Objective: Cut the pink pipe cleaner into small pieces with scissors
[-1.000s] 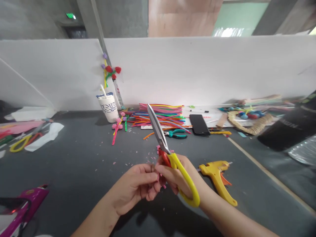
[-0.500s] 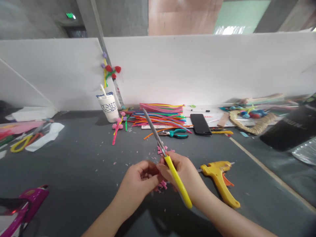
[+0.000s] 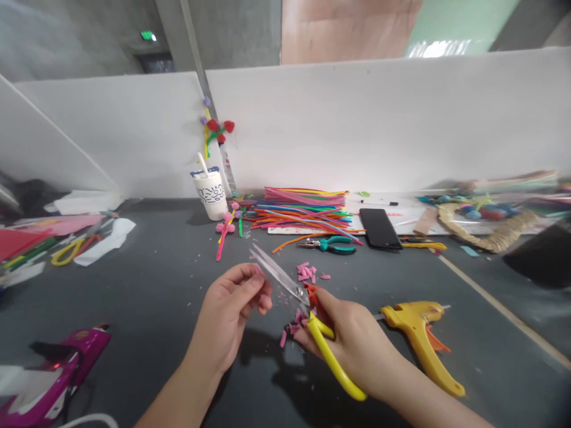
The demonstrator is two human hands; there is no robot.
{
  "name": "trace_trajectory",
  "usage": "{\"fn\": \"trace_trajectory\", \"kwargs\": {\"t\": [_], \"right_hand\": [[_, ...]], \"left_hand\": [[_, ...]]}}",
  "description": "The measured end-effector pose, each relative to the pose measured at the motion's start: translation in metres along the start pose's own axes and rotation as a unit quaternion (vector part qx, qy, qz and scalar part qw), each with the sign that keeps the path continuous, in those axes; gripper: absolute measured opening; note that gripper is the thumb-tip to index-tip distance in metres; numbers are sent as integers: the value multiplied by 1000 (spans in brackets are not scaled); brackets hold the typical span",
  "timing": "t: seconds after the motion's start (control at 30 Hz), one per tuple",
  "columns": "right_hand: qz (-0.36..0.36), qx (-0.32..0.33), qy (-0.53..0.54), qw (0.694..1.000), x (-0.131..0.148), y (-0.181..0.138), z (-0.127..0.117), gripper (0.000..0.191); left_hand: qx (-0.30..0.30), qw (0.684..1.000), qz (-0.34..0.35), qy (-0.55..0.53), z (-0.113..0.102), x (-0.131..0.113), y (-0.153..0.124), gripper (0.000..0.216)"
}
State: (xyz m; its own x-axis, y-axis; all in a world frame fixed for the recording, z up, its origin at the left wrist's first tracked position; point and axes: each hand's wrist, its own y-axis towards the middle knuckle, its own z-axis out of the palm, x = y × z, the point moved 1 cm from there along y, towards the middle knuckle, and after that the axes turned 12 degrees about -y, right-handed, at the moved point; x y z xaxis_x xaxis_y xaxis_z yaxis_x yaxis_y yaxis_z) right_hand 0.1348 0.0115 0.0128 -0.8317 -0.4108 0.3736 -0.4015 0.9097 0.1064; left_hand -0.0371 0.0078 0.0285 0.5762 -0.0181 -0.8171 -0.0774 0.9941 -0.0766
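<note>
**Scissors open at the left fingertips, over pink scraps**

Head view: the right hand [image 3: 357,351], low and right of centre, has its grip closed around the yellow handles of the scissors [image 3: 281,278]. The blades stand slightly apart and point toward 10 o'clock. Their tips lie just beside the left hand [image 3: 232,309], whose grip is pinched, thumb against fingers [image 3: 256,285]. A fleck of pink shows there, but I cannot tell whether it holds a piece.

Pink scraps [image 3: 307,273] lie on the dark table [image 3: 156,285] at 12 o'clock from the right hand, with more under the blades. A yellow glue gun [image 3: 419,333] lies at 3 o'clock, near that hand. Teal pliers [image 3: 333,245], a black phone [image 3: 379,227] and a heap of coloured pipe cleaners [image 3: 303,208] lie farther off at 12 o'clock. A white cup [image 3: 212,193] stands at 11 o'clock.
</note>
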Motion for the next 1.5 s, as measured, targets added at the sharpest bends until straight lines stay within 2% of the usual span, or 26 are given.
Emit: {"fn": "trace_trajectory", "kwargs": {"t": [0.17,0.4,0.77,1.5], "right_hand": [[-31,-15,-101,994,2,0,7,27],[-78,-77,-165,980,-3,-1,14,37],[-85,-80,-186,976,-5,-3,16,35],[-64,-36,-153,986,-3,-5,16,32]], "left_hand": [[-22,999,37,-13,-3,-2,2,4],[-24,999,36,-17,-3,-2,1,5],[-28,999,32,-10,-4,-3,1,5],[-19,999,43,-6,-5,-5,2,6]]}}
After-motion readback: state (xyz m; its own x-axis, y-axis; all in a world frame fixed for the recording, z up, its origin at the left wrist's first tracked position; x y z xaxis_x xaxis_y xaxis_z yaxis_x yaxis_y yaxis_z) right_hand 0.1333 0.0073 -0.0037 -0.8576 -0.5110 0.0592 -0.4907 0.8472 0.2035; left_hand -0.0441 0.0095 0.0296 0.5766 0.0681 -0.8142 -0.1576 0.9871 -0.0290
